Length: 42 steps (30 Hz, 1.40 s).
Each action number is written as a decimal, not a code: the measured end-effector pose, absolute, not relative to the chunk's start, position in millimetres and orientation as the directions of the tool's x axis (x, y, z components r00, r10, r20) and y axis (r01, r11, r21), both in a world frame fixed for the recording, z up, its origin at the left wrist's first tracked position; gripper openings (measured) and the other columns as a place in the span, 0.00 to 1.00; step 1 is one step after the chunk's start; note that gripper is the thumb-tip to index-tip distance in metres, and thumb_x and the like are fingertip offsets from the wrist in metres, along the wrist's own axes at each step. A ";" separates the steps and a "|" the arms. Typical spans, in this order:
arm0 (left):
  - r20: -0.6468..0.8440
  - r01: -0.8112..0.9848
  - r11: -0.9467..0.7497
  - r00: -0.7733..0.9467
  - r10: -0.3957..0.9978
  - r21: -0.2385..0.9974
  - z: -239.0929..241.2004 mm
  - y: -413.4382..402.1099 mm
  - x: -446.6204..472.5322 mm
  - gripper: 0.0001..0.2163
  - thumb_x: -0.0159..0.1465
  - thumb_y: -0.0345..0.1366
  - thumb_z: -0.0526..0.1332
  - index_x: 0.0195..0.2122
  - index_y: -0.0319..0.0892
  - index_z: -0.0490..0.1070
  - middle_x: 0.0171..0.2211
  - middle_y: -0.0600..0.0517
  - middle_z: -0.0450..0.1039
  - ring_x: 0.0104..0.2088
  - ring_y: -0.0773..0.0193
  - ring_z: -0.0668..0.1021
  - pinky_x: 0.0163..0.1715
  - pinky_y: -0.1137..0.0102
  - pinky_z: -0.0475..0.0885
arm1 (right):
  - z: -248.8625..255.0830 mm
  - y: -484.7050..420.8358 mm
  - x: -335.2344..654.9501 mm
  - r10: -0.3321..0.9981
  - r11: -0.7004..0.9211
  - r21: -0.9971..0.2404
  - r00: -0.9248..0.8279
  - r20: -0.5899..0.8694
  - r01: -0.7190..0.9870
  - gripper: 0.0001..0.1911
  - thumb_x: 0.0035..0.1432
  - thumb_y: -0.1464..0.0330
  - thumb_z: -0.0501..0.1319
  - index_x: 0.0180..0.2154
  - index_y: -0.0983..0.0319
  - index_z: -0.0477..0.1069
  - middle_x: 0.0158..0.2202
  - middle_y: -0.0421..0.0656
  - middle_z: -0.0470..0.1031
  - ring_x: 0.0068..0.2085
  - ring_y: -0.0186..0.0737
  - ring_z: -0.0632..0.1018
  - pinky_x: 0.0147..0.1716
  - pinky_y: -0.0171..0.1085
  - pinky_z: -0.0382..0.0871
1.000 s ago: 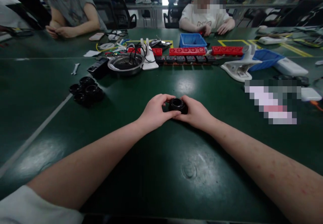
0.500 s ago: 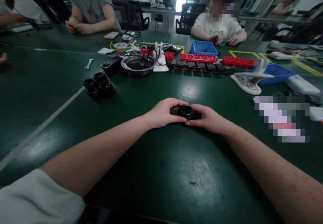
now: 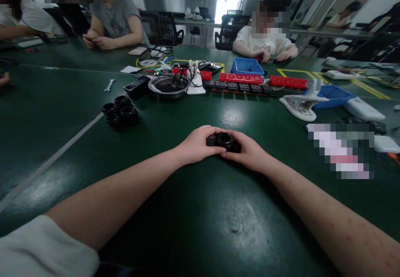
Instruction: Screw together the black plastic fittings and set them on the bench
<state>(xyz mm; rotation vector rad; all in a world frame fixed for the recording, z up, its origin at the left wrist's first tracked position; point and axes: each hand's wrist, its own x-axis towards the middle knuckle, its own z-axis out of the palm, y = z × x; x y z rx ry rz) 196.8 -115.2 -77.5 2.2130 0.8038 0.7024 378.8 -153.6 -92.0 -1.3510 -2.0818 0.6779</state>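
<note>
Between my two hands, low over the green table (image 3: 193, 193), is a small glossy black cup-like piece (image 3: 225, 138) with a round opening facing up. My left hand (image 3: 200, 143) curls around its left side, thumb in front and fingers behind. From the right, my right hand (image 3: 245, 150) closes on it, with the thumb near the left thumb's tip. Whether its base touches the table I cannot tell. A cluster of several similar black pieces (image 3: 121, 112) stands to the left, beyond my left forearm.
Farther off are a metal bowl (image 3: 168, 87), a white stand (image 3: 196, 81), red socket strips (image 3: 240, 78), a blue bin (image 3: 248, 66) and a small wrench (image 3: 110, 86). A white clamp-like part (image 3: 300, 104) lies at right. Two people (image 3: 117, 23) sit across the table, others farther away.
The view has shifted slightly, so most things sit a little lower and to the left. My right hand has closed in around the black piece; both hands still hold it.
</note>
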 end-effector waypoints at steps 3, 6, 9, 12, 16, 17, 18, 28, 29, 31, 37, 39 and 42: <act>0.232 0.311 -0.587 0.705 0.670 0.748 -79.2 -111.6 195.2 0.19 0.52 0.33 0.65 0.46 0.40 0.67 0.39 0.50 0.69 0.38 0.62 0.71 0.36 0.70 0.66 | -89.5 -151.4 385.5 0.901 0.345 -0.785 -0.415 0.124 0.515 0.25 0.47 0.67 0.62 0.48 0.62 0.61 0.45 0.45 0.68 0.45 0.44 0.69 0.44 0.42 0.62; 0.216 0.313 -0.571 0.706 0.674 0.759 -79.6 -111.5 195.3 0.19 0.52 0.33 0.65 0.46 0.40 0.66 0.40 0.50 0.69 0.38 0.63 0.71 0.36 0.70 0.66 | -85.3 -149.3 388.5 0.888 0.281 -0.835 -0.457 0.040 0.473 0.18 0.46 0.67 0.62 0.42 0.64 0.66 0.38 0.44 0.70 0.38 0.41 0.71 0.37 0.39 0.65; 0.214 0.342 -0.563 0.681 0.700 0.752 -77.6 -115.4 196.7 0.19 0.51 0.33 0.65 0.45 0.41 0.67 0.39 0.50 0.69 0.38 0.63 0.71 0.36 0.70 0.66 | -83.7 -147.7 387.4 0.902 0.227 -0.833 -0.431 -0.015 0.505 0.14 0.46 0.66 0.61 0.36 0.65 0.67 0.30 0.41 0.69 0.31 0.38 0.70 0.30 0.36 0.64; 0.236 0.402 -0.565 0.625 0.744 0.721 -75.5 -122.1 199.8 0.17 0.50 0.34 0.65 0.42 0.41 0.68 0.36 0.51 0.69 0.36 0.63 0.71 0.35 0.70 0.67 | -86.8 -148.3 380.9 0.952 0.198 -0.771 -0.305 0.005 0.605 0.14 0.43 0.63 0.63 0.31 0.64 0.65 0.25 0.38 0.66 0.26 0.35 0.67 0.24 0.33 0.60; 0.291 0.498 -0.564 0.523 0.801 0.658 -75.4 -128.3 203.7 0.16 0.52 0.34 0.64 0.42 0.40 0.68 0.34 0.51 0.68 0.35 0.62 0.70 0.34 0.69 0.67 | -92.1 -154.1 368.5 0.983 0.177 -0.553 -0.114 0.146 0.814 0.15 0.43 0.61 0.63 0.29 0.62 0.63 0.25 0.39 0.66 0.26 0.36 0.67 0.22 0.33 0.57; 0.298 0.503 -0.568 0.519 0.801 0.651 -75.6 -128.3 204.0 0.16 0.52 0.34 0.64 0.43 0.40 0.67 0.34 0.51 0.68 0.35 0.62 0.70 0.35 0.69 0.66 | -92.4 -155.7 366.7 0.979 0.182 -0.511 -0.108 0.170 0.840 0.15 0.44 0.61 0.62 0.31 0.62 0.63 0.27 0.40 0.67 0.26 0.37 0.67 0.23 0.34 0.58; 0.298 0.497 -0.575 0.530 0.794 0.650 -75.7 -127.6 203.8 0.16 0.52 0.34 0.63 0.43 0.40 0.67 0.34 0.51 0.68 0.35 0.62 0.70 0.35 0.69 0.66 | -92.2 -157.1 365.9 0.975 0.201 -0.491 -0.123 0.186 0.848 0.15 0.45 0.61 0.62 0.33 0.63 0.64 0.29 0.42 0.68 0.28 0.39 0.68 0.24 0.34 0.59; 0.227 0.355 -0.605 0.700 0.677 0.712 -71.4 -118.6 194.7 0.18 0.53 0.35 0.63 0.46 0.44 0.66 0.38 0.52 0.68 0.37 0.62 0.70 0.36 0.70 0.66 | -80.6 -151.9 387.2 0.909 0.300 -0.781 -0.412 0.061 0.547 0.16 0.46 0.68 0.63 0.39 0.64 0.68 0.33 0.42 0.69 0.34 0.39 0.70 0.33 0.36 0.63; 0.225 0.357 -0.603 0.699 0.679 0.714 -71.0 -118.5 194.6 0.18 0.53 0.35 0.64 0.46 0.44 0.66 0.38 0.51 0.68 0.37 0.62 0.70 0.36 0.70 0.66 | -80.1 -151.1 387.9 0.912 0.270 -0.800 -0.410 0.033 0.536 0.15 0.46 0.68 0.63 0.38 0.64 0.68 0.32 0.41 0.69 0.33 0.39 0.70 0.32 0.36 0.63; 0.220 0.359 -0.595 0.695 0.685 0.719 -70.0 -118.5 194.7 0.19 0.52 0.36 0.64 0.45 0.44 0.67 0.38 0.51 0.69 0.38 0.62 0.70 0.36 0.70 0.66 | -80.0 -150.2 388.4 0.917 0.224 -0.820 -0.399 -0.005 0.526 0.14 0.45 0.69 0.63 0.37 0.65 0.68 0.31 0.41 0.69 0.32 0.38 0.70 0.31 0.35 0.63; 0.214 0.412 -0.543 0.618 0.757 0.732 -69.9 -124.9 198.9 0.19 0.49 0.38 0.66 0.42 0.44 0.69 0.35 0.52 0.69 0.36 0.61 0.71 0.34 0.69 0.67 | -85.6 -150.4 381.1 0.958 0.188 -0.769 -0.285 0.008 0.611 0.14 0.42 0.66 0.65 0.31 0.63 0.65 0.26 0.38 0.66 0.28 0.35 0.67 0.25 0.32 0.59; 0.242 0.471 -0.521 0.532 0.812 0.712 -72.2 -128.5 201.7 0.18 0.49 0.38 0.66 0.41 0.44 0.69 0.34 0.52 0.69 0.36 0.59 0.72 0.34 0.68 0.67 | -88.4 -150.8 374.1 0.984 0.166 -0.684 -0.169 0.063 0.711 0.14 0.41 0.64 0.65 0.28 0.62 0.62 0.24 0.37 0.64 0.26 0.35 0.66 0.23 0.32 0.57; 0.295 0.539 -0.495 0.417 0.860 0.682 -76.5 -131.4 204.9 0.17 0.49 0.38 0.65 0.41 0.44 0.69 0.36 0.51 0.69 0.39 0.57 0.71 0.37 0.65 0.67 | -90.9 -152.1 364.1 0.988 0.120 -0.554 -0.043 0.149 0.824 0.14 0.42 0.64 0.64 0.27 0.61 0.60 0.25 0.38 0.65 0.25 0.35 0.66 0.21 0.32 0.55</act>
